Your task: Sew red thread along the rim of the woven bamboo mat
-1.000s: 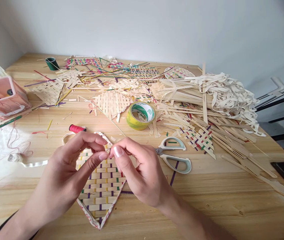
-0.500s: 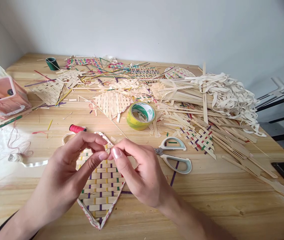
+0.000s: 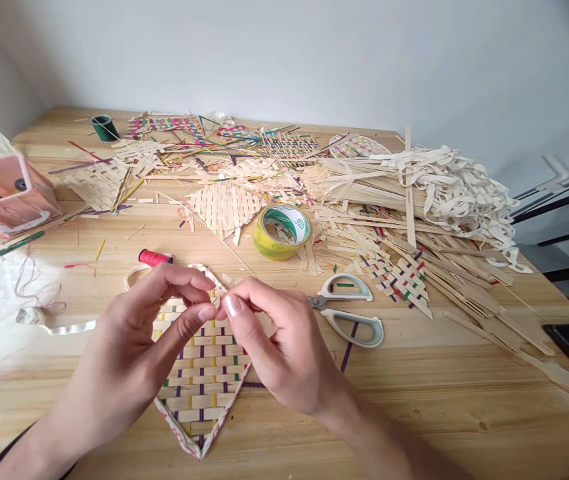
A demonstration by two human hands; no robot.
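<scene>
I pinch something too fine to make out between the thumb and forefinger of my left hand [image 3: 129,347] and right hand [image 3: 284,340], just above the heart-shaped woven mat [image 3: 203,380] lying on the table [image 3: 464,400], and judge small, steady tension best.

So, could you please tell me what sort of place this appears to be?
Probably a craft table for bamboo-strip weaving: a woven heart piece under the hands, loose strips heaped on the wooden table, with scissors and tape nearby.
</scene>
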